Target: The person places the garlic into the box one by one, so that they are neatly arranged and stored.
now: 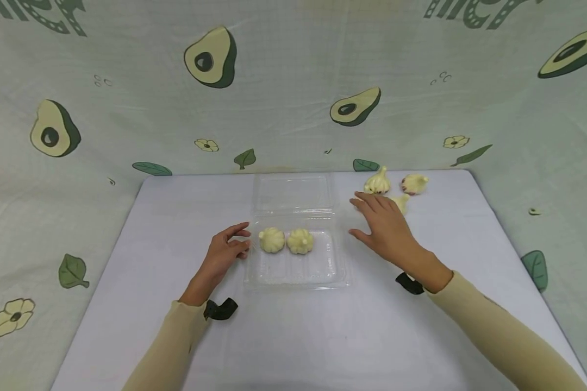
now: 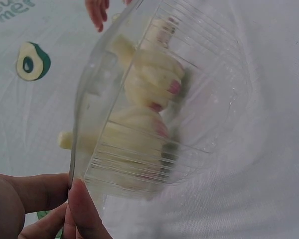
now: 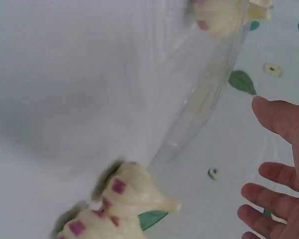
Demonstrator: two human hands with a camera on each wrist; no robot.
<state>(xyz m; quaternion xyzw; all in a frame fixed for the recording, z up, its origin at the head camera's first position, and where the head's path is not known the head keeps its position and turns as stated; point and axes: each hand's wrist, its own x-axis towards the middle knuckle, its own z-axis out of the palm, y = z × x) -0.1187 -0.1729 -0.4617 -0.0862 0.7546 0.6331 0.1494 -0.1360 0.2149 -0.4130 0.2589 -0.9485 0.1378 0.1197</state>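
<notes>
A clear plastic clamshell container (image 1: pixel 323 274) lies with its lid (image 1: pixel 293 193) folded back. Side by side in the base are two garlic bulbs, the left bulb (image 1: pixel 272 240) and the right bulb (image 1: pixel 300 241). My left hand (image 1: pixel 225 250) pinches the container's left rim between thumb and fingers, plain in the left wrist view. Over to the right, my right hand (image 1: pixel 386 225) hovers with fingers spread and nothing in it. It partly covers one garlic bulb (image 1: pixel 401 203). Just beyond are two more, an upright bulb (image 1: pixel 378 182) and a purple-marked bulb (image 1: pixel 414 184).
A white cloth covers the table (image 1: pixel 293 336). Behind it hangs a curtain (image 1: pixel 283 108) printed with avocados and leaves, which also runs along both sides. Dark bands (image 1: pixel 220 309) show at both wrists.
</notes>
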